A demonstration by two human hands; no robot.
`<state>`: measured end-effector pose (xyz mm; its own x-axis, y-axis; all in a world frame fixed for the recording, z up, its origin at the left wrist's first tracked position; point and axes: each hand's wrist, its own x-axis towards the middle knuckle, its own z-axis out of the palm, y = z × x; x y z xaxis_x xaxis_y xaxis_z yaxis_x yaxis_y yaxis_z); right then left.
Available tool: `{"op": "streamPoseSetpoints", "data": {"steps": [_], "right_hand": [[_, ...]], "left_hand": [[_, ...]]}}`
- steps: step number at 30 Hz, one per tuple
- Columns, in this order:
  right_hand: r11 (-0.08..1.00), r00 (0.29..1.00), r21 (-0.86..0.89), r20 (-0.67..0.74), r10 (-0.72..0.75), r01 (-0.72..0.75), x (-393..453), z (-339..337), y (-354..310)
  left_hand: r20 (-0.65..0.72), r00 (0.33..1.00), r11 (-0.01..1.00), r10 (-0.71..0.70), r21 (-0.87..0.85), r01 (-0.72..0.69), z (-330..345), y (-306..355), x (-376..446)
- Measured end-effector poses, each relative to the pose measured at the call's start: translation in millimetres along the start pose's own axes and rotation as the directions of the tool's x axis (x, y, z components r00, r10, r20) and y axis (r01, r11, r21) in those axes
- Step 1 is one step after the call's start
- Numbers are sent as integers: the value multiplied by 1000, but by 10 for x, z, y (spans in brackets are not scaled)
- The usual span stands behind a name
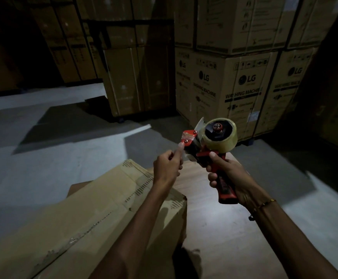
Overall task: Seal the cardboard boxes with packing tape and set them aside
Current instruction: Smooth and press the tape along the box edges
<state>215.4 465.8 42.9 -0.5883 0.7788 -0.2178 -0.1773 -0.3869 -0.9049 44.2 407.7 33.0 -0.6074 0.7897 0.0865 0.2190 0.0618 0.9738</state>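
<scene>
While a creased cardboard box (95, 214) lies below, the red tape dispenser (210, 150) is gripped by the right hand (224, 174); its glossy tape end is pinched by the left hand (167, 168).

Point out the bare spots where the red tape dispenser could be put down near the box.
Best patch: the bare wooden tabletop right of the long brown cardboard box, below the right hand gripping the red tape dispenser. The grey concrete floor left of the box is open too. Crowded: the table's left side, under the box and the left hand.
</scene>
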Motion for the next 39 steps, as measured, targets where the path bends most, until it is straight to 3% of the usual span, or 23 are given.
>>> {"op": "streamPoseSetpoints", "data": {"steps": [11, 17, 23, 27, 31, 36, 39], "right_hand": [[1000, 1000, -21, -8, 8, -8, -35, 43, 37], [994, 998, -90, 11, -60, 61, -27, 73, 62], [969, 990, -205, 19, -136, 137, -42, 91, 69], [961, 991, -242, 27, -133, 135, -47, 63, 18], [961, 993, -254, 61, -97, 109, -46, 24, -31], [975, 995, -218, 100, -21, 43, -30, -31, -31], [983, 996, -181, 84, -6, 21, 4, -71, -48]], "left_hand": [[91, 987, 987, -132, -74, 139, 31, -152, -14], [147, 957, 943, -250, -187, 275, 78, -164, -8], [117, 955, 941, -274, -171, 291, 107, -169, -40], [102, 986, 978, -130, 179, 110, 49, -205, 28], [251, 965, 798, 72, 567, -207, -133, -218, 173], [489, 833, 539, 259, 642, -545, -391, -226, 293], [503, 819, 421, 277, 702, -574, -568, -341, 357]]}}
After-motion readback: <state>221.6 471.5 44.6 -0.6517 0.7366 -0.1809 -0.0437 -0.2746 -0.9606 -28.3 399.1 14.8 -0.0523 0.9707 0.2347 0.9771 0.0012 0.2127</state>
